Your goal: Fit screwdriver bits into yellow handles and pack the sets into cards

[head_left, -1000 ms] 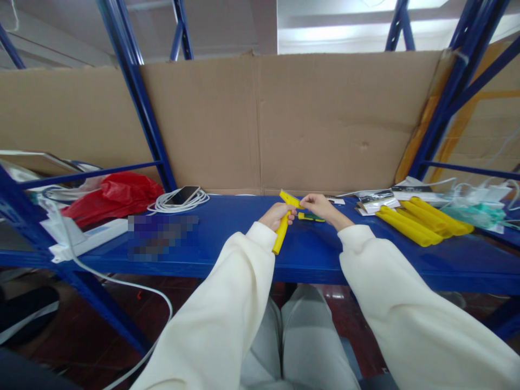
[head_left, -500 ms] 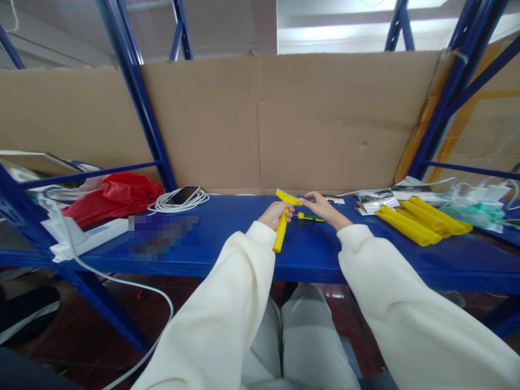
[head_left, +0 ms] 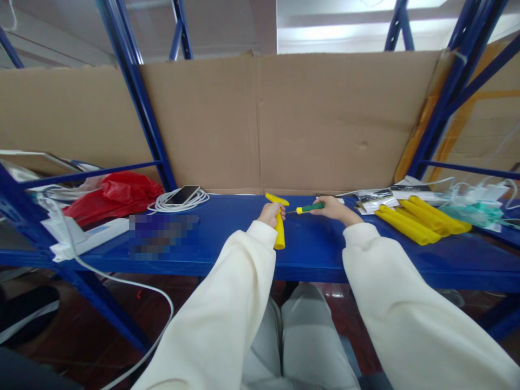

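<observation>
My left hand (head_left: 270,214) is closed around the handle of a yellow T-shaped scraper (head_left: 280,234). The scraper's head points up and its round handle hangs down below my fist, over the blue shelf. In my right hand (head_left: 331,208) is a screwdriver (head_left: 311,207) with a green and yellow handle, pinched by the handle's rear end. Its thin shaft points left toward the scraper and my left fingers. Whether the tip touches the scraper, I cannot tell.
Several yellow tubes (head_left: 422,219) lie on the blue shelf (head_left: 227,238) at right, beside foil packets (head_left: 377,201) and a greenish plastic bundle (head_left: 475,211). Leftward are a coiled white cable (head_left: 162,203), a phone (head_left: 184,195), a red bag (head_left: 122,192) and a white power strip (head_left: 101,238). Cardboard (head_left: 260,124) stands behind.
My right hand has left the scraper's head and picked up the screwdriver from the shelf, raising it slightly. My left hand has turned the scraper a little and shifted slightly left.
</observation>
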Demonstrator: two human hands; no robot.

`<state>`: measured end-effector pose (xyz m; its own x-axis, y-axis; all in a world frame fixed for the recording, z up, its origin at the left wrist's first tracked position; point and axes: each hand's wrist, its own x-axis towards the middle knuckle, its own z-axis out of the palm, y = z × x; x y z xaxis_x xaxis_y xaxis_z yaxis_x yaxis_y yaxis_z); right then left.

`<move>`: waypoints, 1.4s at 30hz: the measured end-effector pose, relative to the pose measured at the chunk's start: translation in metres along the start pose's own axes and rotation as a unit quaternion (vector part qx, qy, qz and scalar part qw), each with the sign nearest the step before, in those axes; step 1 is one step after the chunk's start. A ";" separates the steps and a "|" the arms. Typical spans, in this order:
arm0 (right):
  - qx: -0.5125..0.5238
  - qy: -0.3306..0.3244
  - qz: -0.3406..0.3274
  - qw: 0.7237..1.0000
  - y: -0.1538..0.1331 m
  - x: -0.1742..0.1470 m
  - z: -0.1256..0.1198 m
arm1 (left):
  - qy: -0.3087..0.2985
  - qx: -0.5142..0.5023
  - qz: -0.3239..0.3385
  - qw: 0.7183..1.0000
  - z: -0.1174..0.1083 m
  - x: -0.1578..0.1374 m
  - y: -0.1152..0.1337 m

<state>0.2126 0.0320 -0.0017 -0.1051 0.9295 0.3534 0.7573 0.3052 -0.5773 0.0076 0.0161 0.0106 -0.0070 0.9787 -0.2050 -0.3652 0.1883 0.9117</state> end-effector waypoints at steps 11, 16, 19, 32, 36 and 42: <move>0.223 0.270 0.002 0.937 -0.007 0.005 0.000 | -0.007 -0.005 -0.011 1.000 -0.004 0.010 -0.006; 0.273 0.282 -0.015 0.920 -0.007 0.007 0.000 | -0.027 0.011 -0.020 0.999 -0.005 0.012 -0.011; 0.287 0.275 -0.022 0.917 -0.010 0.006 0.000 | -0.033 0.026 -0.025 0.999 -0.004 0.011 -0.012; 0.298 0.260 -0.024 0.918 -0.012 0.005 0.002 | -0.057 0.045 -0.024 0.997 -0.005 0.009 -0.012; 0.303 0.261 -0.024 0.916 -0.014 0.004 0.002 | -0.057 0.042 -0.027 0.997 -0.005 0.009 -0.012; 0.300 0.247 -0.040 0.920 -0.017 0.001 0.001 | -0.041 0.040 -0.029 0.998 -0.004 0.009 -0.012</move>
<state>0.1988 0.0277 0.0073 0.2737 0.7370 0.6180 0.2514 0.5654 -0.7856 0.0084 0.0226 -0.0031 0.0902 0.9687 -0.2311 -0.2874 0.2475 0.9253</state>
